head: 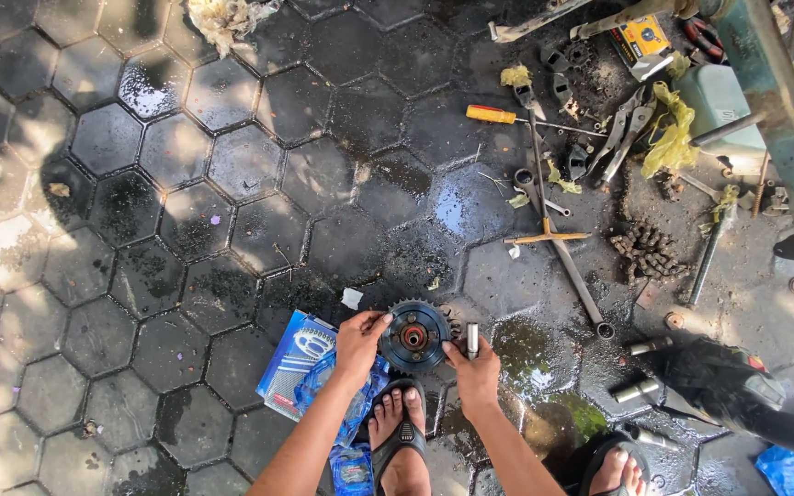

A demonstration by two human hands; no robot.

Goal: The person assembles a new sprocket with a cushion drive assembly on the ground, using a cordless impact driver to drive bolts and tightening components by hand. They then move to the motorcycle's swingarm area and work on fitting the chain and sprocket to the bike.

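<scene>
Floor point(186, 184) = dark hexagonal pavers, wet and oil-stained, w/ puddles. Dappled sunlight and leaf shade fall across left side. Painted metal frame point(774, 101) crosses top right corner.

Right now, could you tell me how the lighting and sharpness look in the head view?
Head view: dappled sunlight and leaf shadow mottle the paving; wet patches glare near the long wrench; the sprocket between the left hand and right hand is lit and sharp; wide-angle bending shows at the edges.
</scene>
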